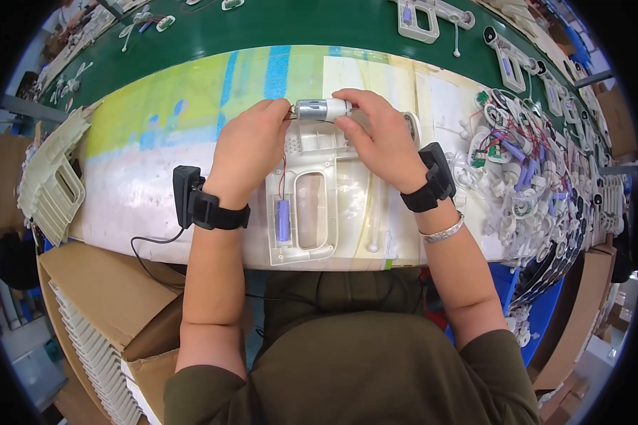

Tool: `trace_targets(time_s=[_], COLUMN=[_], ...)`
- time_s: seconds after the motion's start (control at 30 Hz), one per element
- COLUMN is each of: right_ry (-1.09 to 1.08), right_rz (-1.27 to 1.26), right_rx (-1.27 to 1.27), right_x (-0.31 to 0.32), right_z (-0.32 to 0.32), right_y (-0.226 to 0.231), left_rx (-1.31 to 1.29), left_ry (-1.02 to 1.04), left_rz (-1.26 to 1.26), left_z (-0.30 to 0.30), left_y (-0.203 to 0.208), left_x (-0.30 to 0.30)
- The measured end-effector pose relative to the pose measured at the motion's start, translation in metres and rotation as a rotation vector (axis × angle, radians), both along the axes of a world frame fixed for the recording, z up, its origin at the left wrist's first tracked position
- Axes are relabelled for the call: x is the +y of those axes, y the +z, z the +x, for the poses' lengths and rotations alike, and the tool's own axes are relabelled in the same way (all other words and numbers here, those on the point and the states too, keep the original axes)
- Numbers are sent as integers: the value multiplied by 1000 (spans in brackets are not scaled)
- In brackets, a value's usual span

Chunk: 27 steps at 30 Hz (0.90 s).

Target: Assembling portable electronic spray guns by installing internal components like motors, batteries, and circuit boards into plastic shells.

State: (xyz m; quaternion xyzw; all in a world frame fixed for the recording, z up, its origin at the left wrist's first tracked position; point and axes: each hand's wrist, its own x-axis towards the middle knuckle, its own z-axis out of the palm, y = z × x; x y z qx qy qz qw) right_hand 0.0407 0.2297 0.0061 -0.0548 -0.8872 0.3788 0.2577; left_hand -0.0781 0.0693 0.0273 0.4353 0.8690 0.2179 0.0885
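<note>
A small electric motor (pixel 310 109), silver with a white collar on its right end, lies crosswise between my two hands. At its left end, the closed fingers of my left hand (pixel 252 142) hold it near the wires. Thumb and forefinger of my right hand (pixel 377 134) pinch the white end. Directly below is a white plastic housing half (pixel 323 244) with a looped handle, its inner side facing up. In the handle sits a purple cylindrical battery (pixel 283 221), and a red wire (pixel 284 177) runs up from it toward the motor.
To the right is a heap of wired parts (pixel 524 163). Stacked white shells (pixel 52 180) stand at the left table edge. Beyond, a green conveyor belt (pixel 319 25) carries assembled housings (pixel 422 21). Cardboard boxes (pixel 113 290) flank me. A black cable (pixel 145 262) trails from my left wrist strap.
</note>
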Motion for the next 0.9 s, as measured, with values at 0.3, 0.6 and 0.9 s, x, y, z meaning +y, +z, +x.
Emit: trace_targets(time_s=[0.3,0.6,0.9], right_ry=[59,0,49], right_rz=[-9,-39,-60], right_rx=[-190,-28,-154], right_x=[4,3,5], right_z=[5,-1,3], right_y=[5,-1,2], left_rx=[-547,-22,-502], left_ry=[-279,-97,-198], left_rz=[283,35,239], left_z=[-25,-10,-23], left_y=[4,3,7], left_x=[-15,2,-14])
